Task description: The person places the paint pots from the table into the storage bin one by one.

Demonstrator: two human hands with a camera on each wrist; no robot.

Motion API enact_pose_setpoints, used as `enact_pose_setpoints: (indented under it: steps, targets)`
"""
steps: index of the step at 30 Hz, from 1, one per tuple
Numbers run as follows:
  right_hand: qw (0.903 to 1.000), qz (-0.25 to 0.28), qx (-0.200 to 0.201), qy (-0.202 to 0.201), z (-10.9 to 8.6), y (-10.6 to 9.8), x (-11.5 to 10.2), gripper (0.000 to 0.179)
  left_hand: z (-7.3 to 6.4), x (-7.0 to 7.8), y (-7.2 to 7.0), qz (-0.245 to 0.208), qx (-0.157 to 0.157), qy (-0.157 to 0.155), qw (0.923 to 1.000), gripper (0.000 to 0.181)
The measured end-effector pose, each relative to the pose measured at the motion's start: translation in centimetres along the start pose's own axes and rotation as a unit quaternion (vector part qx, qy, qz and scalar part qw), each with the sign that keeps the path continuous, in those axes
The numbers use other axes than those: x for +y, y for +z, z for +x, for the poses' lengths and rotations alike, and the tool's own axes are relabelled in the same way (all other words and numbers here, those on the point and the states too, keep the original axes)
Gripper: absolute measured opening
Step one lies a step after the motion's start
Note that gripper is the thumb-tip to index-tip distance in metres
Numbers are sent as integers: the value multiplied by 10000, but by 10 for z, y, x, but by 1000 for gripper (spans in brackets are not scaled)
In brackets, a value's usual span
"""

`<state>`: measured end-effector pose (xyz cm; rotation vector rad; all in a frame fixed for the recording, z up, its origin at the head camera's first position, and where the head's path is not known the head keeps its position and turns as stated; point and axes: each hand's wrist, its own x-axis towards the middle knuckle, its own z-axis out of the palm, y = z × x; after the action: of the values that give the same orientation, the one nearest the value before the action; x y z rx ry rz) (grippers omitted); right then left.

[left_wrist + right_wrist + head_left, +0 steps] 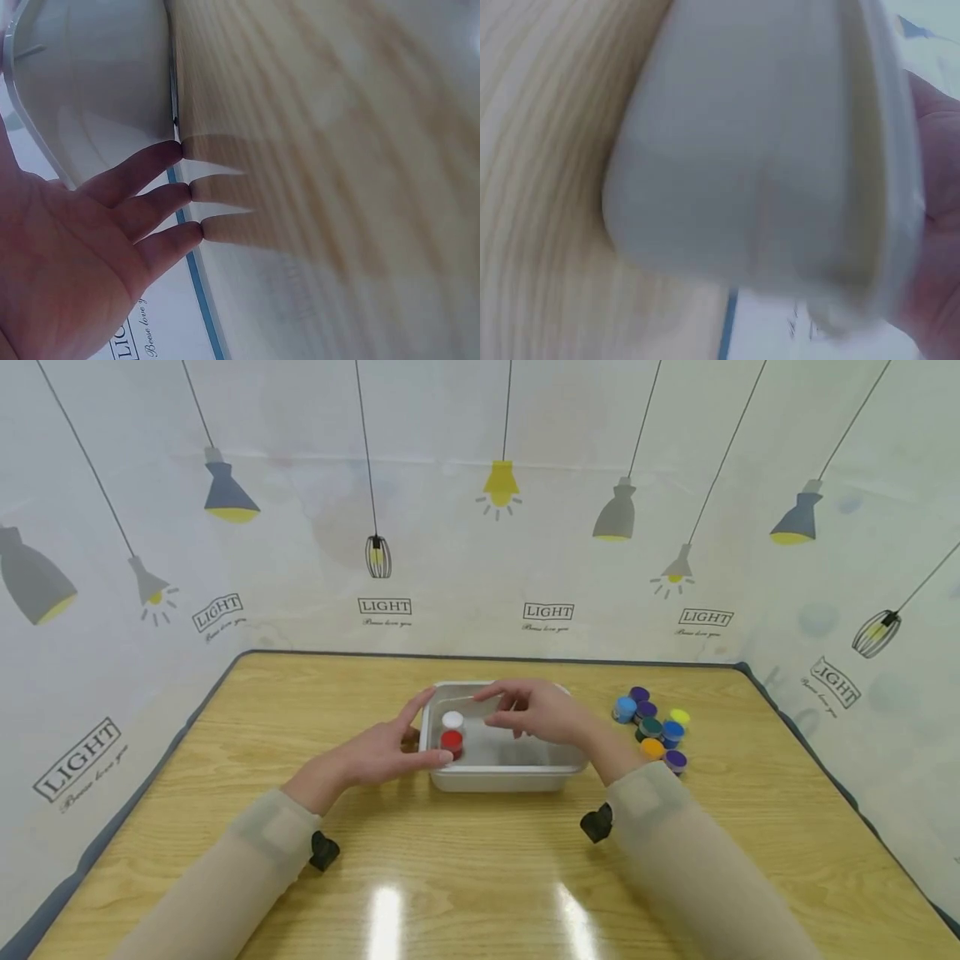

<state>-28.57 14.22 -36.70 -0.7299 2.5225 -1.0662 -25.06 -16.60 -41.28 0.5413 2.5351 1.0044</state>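
A white rectangular tub (498,782) stands on the table. Inside, at its left end, a white-lidded paint pot (452,721) sits behind a red paint pot (452,742). My left hand (378,752) spans the tub's left end, thumb at the front rim and index finger along the back. In the left wrist view its other three fingers (150,202) reach down beside the tub with tips at the tabletop. Over the tub's middle hovers my right hand (547,714), thumb and index finger apart, nothing visible between them. The tub wall (720,165) hides its fingers in the right wrist view.
Right of the tub several paint pots cluster on the wooden table (480,860), among them a light blue pot (623,709), a dark green pot (649,730), an orange pot (652,748) and a yellow pot (679,719). A lamp-patterned wall (450,635) encloses the table's far side.
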Motion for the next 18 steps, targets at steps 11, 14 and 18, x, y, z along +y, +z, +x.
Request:
enact_pose_setpoints:
  steps: [11, 14, 18]
  targets:
    - [9969, 122, 777, 53, -65, -53, 38, 41, -2, -3, 0, -93, 2, 89, 9999, 116]
    - [9949, 118, 982, 178, -84, -63, 57, 39, -2, -3, -1, -84, -2, 102, 9999, 117]
    - [9924, 138, 1100, 528, -112, -73, 79, 38, -1, -3, -1, -59, 30, 84, 9999, 117]
